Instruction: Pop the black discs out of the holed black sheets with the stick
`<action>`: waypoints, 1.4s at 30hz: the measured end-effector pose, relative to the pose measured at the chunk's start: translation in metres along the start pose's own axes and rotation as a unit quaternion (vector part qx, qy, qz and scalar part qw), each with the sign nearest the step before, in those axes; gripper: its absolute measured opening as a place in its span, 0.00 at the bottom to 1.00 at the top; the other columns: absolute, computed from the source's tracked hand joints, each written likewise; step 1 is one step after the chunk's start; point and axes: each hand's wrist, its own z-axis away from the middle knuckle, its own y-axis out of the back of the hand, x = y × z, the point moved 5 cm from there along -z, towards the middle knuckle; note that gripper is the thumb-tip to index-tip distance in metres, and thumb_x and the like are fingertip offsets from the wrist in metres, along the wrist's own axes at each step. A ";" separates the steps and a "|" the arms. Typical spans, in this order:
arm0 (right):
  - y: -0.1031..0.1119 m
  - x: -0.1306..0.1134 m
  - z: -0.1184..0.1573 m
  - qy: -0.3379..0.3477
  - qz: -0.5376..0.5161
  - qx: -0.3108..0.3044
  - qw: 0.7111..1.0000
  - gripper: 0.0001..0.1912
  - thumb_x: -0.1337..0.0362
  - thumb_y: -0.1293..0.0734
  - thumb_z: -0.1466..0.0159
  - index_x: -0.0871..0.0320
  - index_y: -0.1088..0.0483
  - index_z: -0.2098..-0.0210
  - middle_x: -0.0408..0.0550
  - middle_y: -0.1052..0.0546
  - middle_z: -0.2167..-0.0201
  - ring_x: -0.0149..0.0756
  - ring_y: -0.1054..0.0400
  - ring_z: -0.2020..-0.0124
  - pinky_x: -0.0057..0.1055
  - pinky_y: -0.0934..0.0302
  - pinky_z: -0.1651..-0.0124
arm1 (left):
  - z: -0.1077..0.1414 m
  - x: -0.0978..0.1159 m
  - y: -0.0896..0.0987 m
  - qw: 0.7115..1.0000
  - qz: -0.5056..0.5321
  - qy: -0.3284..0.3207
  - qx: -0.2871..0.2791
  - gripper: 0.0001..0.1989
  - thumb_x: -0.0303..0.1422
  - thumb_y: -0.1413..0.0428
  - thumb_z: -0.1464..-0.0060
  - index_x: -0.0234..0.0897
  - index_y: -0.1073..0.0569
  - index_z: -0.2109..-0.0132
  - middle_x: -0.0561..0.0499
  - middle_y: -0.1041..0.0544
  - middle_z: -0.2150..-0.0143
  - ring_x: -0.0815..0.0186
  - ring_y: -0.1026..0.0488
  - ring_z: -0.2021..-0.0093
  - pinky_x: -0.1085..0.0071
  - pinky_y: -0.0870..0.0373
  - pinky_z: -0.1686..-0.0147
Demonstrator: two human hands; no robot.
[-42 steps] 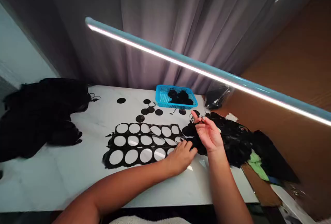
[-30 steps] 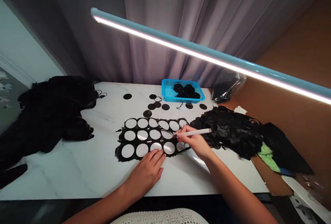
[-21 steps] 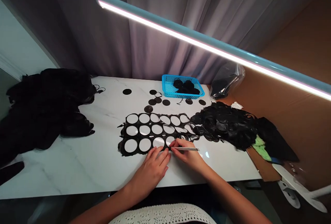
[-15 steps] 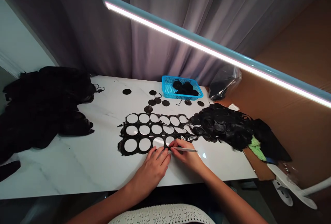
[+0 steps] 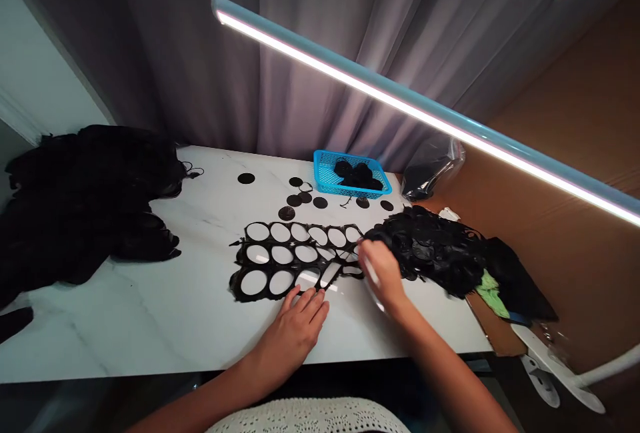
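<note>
A thin black sheet with rows of round holes point(image 5: 269, 283) lies flat on the white marble-look table. My left hand point(image 5: 300, 326) rests on its lower edge, fingers stretched out and flat. My right hand point(image 5: 384, 276), slightly blurred, is closed around a slim silver tool point(image 5: 371, 273) whose exact kind I cannot make out. It hovers over the right end of the sheet, where the holes are pulled out of shape; what its fingertips touch is hidden. A heap of black scraps point(image 5: 425, 246) lies just beyond the right hand.
Several black discs point(image 5: 287, 213) are scattered behind the sheet. A blue basket point(image 5: 325, 188) holding black pieces stands at the back. Black cloth point(image 5: 95, 206) is piled at left. A clear bag point(image 5: 433, 173) and green cloth point(image 5: 493, 293) lie right; a lamp tube point(image 5: 350, 80) crosses above.
My right hand has moved up and right with the silver tool, which has swung from nearly level to steep. The sheet's lower right part is now stretched askew. The left hand stays put.
</note>
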 end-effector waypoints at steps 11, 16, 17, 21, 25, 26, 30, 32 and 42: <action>-0.017 -0.025 -0.016 -0.212 -0.544 -0.135 0.801 0.17 0.53 0.32 0.39 0.55 0.43 0.73 0.52 0.25 0.59 0.43 0.27 0.58 0.31 0.35 0.69 | 0.007 0.007 0.054 0.990 0.130 -0.052 0.027 0.18 0.20 0.54 0.38 0.35 0.31 0.44 0.43 0.28 0.43 0.60 0.33 0.41 0.59 0.35 0.40; -0.033 -0.072 0.010 -0.169 -0.549 -0.214 0.791 0.13 0.57 0.34 0.37 0.56 0.40 0.72 0.49 0.26 0.59 0.37 0.29 0.60 0.34 0.35 0.59 | 0.019 -0.012 0.049 0.997 0.038 0.064 0.020 0.16 0.27 0.52 0.35 0.31 0.31 0.43 0.40 0.27 0.45 0.54 0.31 0.43 0.55 0.30 0.45; -0.034 -0.076 0.013 -0.142 -0.519 -0.213 0.815 0.13 0.59 0.34 0.37 0.56 0.40 0.72 0.49 0.25 0.61 0.36 0.30 0.61 0.33 0.36 0.58 | 0.021 -0.014 0.046 0.997 0.027 0.068 0.014 0.16 0.29 0.52 0.35 0.30 0.32 0.42 0.40 0.27 0.45 0.54 0.31 0.43 0.55 0.31 0.45; -0.037 -0.084 0.021 -0.056 -0.433 -0.199 0.877 0.11 0.63 0.36 0.37 0.56 0.40 0.74 0.47 0.25 0.65 0.34 0.33 0.65 0.30 0.40 0.62 | 0.025 -0.015 0.038 0.998 0.003 0.062 0.012 0.17 0.31 0.54 0.33 0.29 0.32 0.41 0.40 0.27 0.44 0.54 0.33 0.42 0.56 0.32 0.45; -0.039 -0.087 0.023 -0.015 -0.380 -0.189 0.905 0.10 0.65 0.36 0.37 0.56 0.40 0.74 0.45 0.27 0.68 0.33 0.36 0.69 0.28 0.43 0.66 | 0.026 -0.014 0.037 0.998 0.002 0.063 0.030 0.17 0.30 0.54 0.33 0.28 0.32 0.42 0.39 0.27 0.44 0.55 0.33 0.42 0.57 0.33 0.44; -0.039 -0.087 0.023 -0.008 -0.369 -0.186 0.911 0.10 0.65 0.36 0.38 0.56 0.40 0.74 0.45 0.27 0.69 0.32 0.36 0.69 0.28 0.43 0.66 | 0.026 -0.014 0.037 0.997 0.007 0.065 0.033 0.17 0.29 0.55 0.33 0.28 0.32 0.42 0.39 0.26 0.45 0.55 0.33 0.41 0.57 0.33 0.44; -0.041 -0.089 0.021 0.014 -0.325 -0.183 0.928 0.09 0.68 0.35 0.38 0.56 0.39 0.73 0.44 0.28 0.70 0.33 0.37 0.70 0.28 0.44 0.67 | 0.025 -0.014 0.037 0.997 0.021 0.069 0.035 0.17 0.29 0.54 0.33 0.28 0.31 0.42 0.40 0.26 0.45 0.55 0.33 0.41 0.57 0.33 0.44; -0.042 -0.090 0.023 0.027 -0.292 -0.185 0.938 0.08 0.69 0.36 0.38 0.55 0.38 0.72 0.44 0.28 0.70 0.34 0.36 0.69 0.29 0.43 0.66 | 0.026 -0.014 0.037 0.997 0.020 0.068 0.038 0.17 0.28 0.54 0.34 0.28 0.31 0.42 0.40 0.26 0.45 0.55 0.32 0.42 0.57 0.33 0.44; -0.036 -0.099 0.031 0.160 -0.034 -0.102 0.981 0.08 0.72 0.41 0.34 0.55 0.37 0.68 0.50 0.29 0.69 0.43 0.37 0.64 0.37 0.45 0.60 | 0.025 -0.015 0.038 0.997 0.015 0.059 0.040 0.17 0.23 0.55 0.36 0.27 0.31 0.44 0.39 0.26 0.47 0.54 0.31 0.42 0.57 0.31 0.45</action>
